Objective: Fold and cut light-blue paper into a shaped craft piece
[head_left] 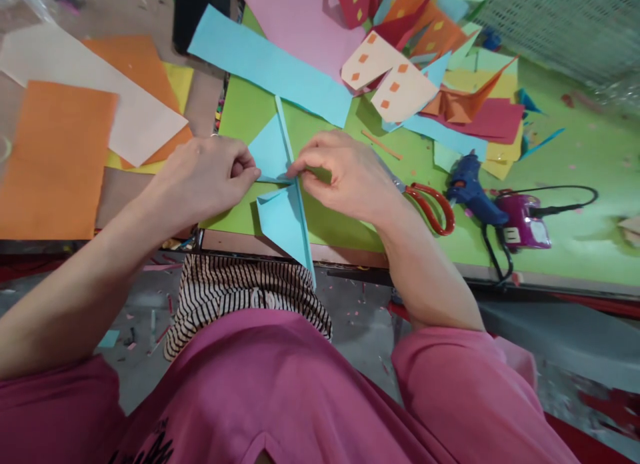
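A light blue folded paper piece (283, 224) lies on the green surface near the front edge, its lower tip reaching past the edge. It has two flaps with a gap between them and a narrow folded strip along its right side. My left hand (207, 177) pinches the corner of the upper flap from the left. From the right, my right hand (350, 177) closes thumb and fingers on the folded strip, level with the gap. Red-handled scissors (433, 207) lie beside my right wrist, their blades partly hidden by it.
A blue glue gun (475, 187) and a purple corded device (525, 221) are at right. Behind are a blue paper strip (275, 64) and cream cut-outs with orange diamonds (403, 94). Orange sheets (57, 161) and a white sheet (95, 84) lie at left.
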`<state>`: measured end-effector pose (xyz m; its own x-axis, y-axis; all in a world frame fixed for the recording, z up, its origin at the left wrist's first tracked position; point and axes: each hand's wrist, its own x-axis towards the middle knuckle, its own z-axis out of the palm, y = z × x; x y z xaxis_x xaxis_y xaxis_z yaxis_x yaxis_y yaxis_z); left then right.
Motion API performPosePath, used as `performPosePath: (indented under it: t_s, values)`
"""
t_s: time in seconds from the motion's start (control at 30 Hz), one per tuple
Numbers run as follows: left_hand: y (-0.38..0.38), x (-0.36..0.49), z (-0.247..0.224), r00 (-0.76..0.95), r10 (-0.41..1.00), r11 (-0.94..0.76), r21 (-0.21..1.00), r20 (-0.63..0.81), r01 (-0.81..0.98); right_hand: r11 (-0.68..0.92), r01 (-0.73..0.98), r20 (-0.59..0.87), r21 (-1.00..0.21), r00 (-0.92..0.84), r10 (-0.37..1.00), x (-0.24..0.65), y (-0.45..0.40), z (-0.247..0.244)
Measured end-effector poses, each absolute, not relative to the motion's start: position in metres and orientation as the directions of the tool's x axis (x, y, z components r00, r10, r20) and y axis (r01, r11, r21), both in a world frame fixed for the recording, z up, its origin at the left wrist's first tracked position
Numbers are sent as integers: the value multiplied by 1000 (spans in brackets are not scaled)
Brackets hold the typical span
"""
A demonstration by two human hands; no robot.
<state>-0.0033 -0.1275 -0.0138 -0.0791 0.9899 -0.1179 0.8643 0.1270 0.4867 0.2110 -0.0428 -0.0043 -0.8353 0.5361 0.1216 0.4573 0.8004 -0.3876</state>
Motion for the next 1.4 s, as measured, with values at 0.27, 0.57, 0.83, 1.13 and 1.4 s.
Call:
performPosePath:
  t_s: [0.27, 0.57, 0.83, 1.13, 1.4]
  values:
    - [-135, -2, -18, -32, 999, 15, 449, 30, 893, 786, 439, 110, -435, -841, 530, 207, -46, -7]
    - [-136, -4, -16, 305, 942, -336, 336, 142, 880, 746, 492, 33, -449, -825, 564, 205, -46, -1]
    - [-133, 3, -17, 336, 918, -381, 236, 210, 894, 758, 463, 32, -459, -844, 535, 207, -41, 0]
    - [-128, 2, -25, 234, 949, -295, 340, 210, 893, 785, 450, 53, -426, -853, 519, 209, -41, 0]
    - [-121, 10, -3, 181, 982, -149, 388, -45, 909, 832, 365, 108, -417, -890, 444, 210, -40, -2]
